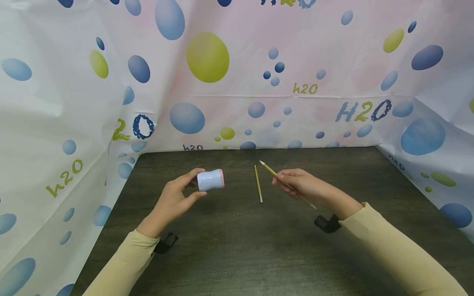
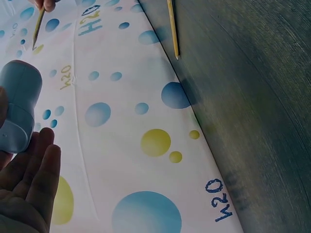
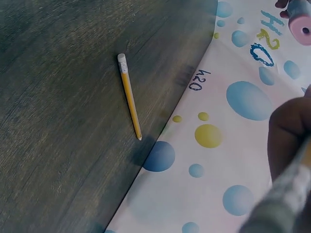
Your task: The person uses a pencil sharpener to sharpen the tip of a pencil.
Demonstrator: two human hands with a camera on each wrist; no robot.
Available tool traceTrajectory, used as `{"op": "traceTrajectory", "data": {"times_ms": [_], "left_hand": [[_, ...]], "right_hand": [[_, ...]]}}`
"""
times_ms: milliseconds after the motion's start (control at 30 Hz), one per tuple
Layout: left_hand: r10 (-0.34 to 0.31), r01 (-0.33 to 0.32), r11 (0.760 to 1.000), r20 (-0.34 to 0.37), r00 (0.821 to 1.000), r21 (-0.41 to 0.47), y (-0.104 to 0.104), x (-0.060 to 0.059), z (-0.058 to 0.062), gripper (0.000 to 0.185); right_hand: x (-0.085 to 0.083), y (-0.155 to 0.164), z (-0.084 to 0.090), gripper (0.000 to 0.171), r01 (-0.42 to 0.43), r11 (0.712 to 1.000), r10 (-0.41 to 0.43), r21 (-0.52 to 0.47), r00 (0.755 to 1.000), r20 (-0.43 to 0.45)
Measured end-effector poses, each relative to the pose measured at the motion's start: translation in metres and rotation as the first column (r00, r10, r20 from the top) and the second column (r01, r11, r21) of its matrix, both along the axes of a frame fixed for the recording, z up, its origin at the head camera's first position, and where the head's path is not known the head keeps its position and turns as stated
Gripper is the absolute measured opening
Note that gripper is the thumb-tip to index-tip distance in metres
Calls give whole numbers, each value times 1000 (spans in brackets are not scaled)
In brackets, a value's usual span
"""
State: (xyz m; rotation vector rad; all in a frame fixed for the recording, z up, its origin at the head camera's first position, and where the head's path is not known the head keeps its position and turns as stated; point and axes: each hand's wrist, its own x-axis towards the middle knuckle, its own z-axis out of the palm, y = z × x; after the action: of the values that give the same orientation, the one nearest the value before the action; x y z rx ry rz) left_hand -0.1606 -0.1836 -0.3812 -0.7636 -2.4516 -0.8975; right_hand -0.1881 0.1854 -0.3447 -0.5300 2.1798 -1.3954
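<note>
A dark grey wood-grain tabletop (image 1: 237, 255) fills the foreground, and a glossy pale pink-and-white plastic sheet printed with blue and yellow-green bubbles and "H2O" lettering (image 1: 237, 82) rises behind and along both sides, creased, evenly lit, faint shadows below.

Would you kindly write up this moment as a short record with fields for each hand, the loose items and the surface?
Left hand: holds a pale blue sharpener with a pink end, lifted above the table
Right hand: pinches a yellow pencil, tip aimed toward the sharpener
Loose item: a second pencil lying flat between the hands
Surface: dark wood-grain table
Surround: bubble-print sheet marked H2O
</note>
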Motion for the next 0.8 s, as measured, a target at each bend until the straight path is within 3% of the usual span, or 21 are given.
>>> {"op": "traceTrajectory", "data": {"times_ms": [200,800], "left_hand": [[-9,9,1000,-1,1000,-5,0,-1,0,60],[14,-13,1000,43,999,-15,-2,-2,1,58]], "right_hand": [[-9,-5,2,35,30,999,-31,11,997,77],[-36,-12,5,48,74,990,-49,-117,978,204]]}}
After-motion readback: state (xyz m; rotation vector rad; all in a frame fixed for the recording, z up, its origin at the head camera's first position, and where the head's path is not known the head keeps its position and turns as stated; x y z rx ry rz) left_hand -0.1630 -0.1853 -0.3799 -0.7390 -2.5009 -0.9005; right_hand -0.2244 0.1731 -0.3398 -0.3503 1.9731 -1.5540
